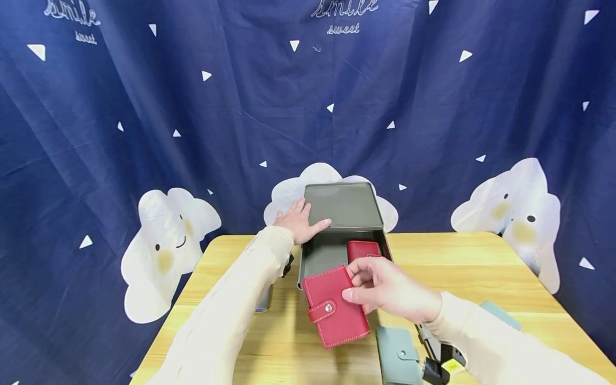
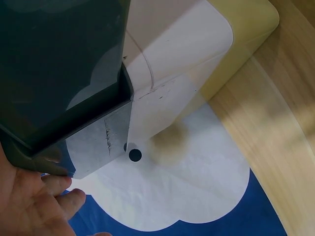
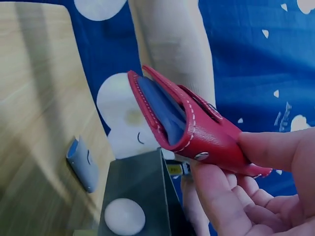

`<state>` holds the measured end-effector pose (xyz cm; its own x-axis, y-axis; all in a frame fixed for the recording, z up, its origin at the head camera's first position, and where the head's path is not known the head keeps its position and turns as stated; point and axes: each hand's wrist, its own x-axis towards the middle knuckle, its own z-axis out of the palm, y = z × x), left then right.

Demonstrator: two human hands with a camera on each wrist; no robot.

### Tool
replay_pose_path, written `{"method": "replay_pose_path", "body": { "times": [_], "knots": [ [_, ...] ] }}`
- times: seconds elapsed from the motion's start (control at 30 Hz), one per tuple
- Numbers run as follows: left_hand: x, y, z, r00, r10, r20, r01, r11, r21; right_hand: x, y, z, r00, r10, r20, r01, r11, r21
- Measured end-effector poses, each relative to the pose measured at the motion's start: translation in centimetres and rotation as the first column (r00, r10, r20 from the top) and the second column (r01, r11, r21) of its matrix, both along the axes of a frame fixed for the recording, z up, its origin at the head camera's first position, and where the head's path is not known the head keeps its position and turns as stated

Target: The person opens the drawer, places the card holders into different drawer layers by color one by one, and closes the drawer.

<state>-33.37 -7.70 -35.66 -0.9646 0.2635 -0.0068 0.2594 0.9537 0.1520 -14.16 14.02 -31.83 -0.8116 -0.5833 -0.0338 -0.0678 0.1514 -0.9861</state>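
Note:
My right hand [image 1: 385,289] pinches a red card wallet [image 1: 337,315] with a snap strap and pale stitching, between thumb and fingers. It is held up in front of a dark grey box [image 1: 324,259]. In the right wrist view the wallet [image 3: 206,130] shows bluish sleeves inside its open end. Inside the box, on its right side, lies another red wallet [image 1: 363,249], partly covered by my right hand. My left hand [image 1: 295,222] rests with fingers spread at the left edge of the raised lid [image 1: 346,206]. In the left wrist view, its fingertips [image 2: 71,199] touch the lid's edge.
A teal wallet [image 1: 398,355] lies on the wooden table [image 1: 269,353] near the front. Another teal item [image 1: 500,314] shows behind the right sleeve. To the left of the box is a grey-blue wallet [image 3: 82,164]. A dark blue curtain [image 1: 289,80] hangs behind the table.

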Motion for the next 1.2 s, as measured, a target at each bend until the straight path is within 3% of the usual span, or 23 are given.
{"method": "replay_pose_path", "body": {
  "times": [0.17, 0.3, 0.63, 0.8, 1.2],
  "knots": [
    [0.4, 0.0, 0.4, 1.000, 0.001, 0.012, -0.001, 1.000, 0.004, -1.5, 0.4, 0.6, 0.994, -0.018, 0.105, 0.027, 0.996, -0.081],
    [0.5, 0.1, 0.5, 1.000, 0.009, 0.022, -0.010, 1.000, 0.012, -3.0, 0.8, 0.6, 0.990, -0.031, 0.137, 0.044, 0.995, -0.093],
    [-0.3, 0.1, -0.2, 1.000, 0.025, 0.017, -0.025, 1.000, 0.009, -6.5, 0.6, 0.0, 0.961, -0.165, 0.222, 0.171, 0.985, -0.007],
    [-0.5, 0.1, -0.3, 1.000, 0.021, 0.019, -0.021, 1.000, 0.009, -7.3, 0.2, -0.4, 0.947, -0.211, 0.241, 0.212, 0.977, 0.025],
    [-0.3, 0.1, 0.0, 0.999, 0.026, 0.033, -0.026, 1.000, 0.002, -8.7, -0.6, -1.3, 0.934, -0.230, 0.272, 0.219, 0.973, 0.072]
  ]
}}
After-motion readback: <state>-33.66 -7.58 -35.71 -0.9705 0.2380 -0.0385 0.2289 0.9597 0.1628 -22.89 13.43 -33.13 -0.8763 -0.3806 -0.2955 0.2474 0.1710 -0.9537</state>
